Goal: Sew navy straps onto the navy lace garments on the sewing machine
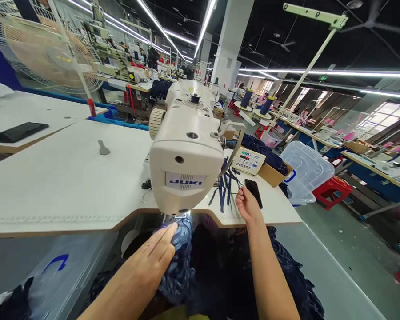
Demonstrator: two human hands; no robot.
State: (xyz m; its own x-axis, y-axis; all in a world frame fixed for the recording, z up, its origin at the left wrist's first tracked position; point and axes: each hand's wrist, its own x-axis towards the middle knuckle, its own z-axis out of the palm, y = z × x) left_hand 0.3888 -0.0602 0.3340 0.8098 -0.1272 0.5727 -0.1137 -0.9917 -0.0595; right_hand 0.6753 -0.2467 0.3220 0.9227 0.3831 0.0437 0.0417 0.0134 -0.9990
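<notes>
A white sewing machine (188, 155) marked JUKI stands in front of me on a pale table. Below its head, bunched blue fabric (183, 235) hangs down over the front edge. My left hand (153, 251) is closed on the left side of this fabric, fingers together and pointing toward the needle area; its thumb is hidden. Right of the machine lie several narrow navy fabric strips (224, 189). My right hand (247, 205) is raised over the tabletop beside them, thumb and fingertips pinched at the end of one dark strip. A black phone (254, 193) lies just behind that hand.
A control panel (248, 161) and a cardboard box (274, 174) of dark fabric sit at the right. A grey tool (103, 147) lies on the left tabletop (70, 178). Clear plastic bins (306, 162), a red stool (332, 191) and a large fan (50, 53) surround the station.
</notes>
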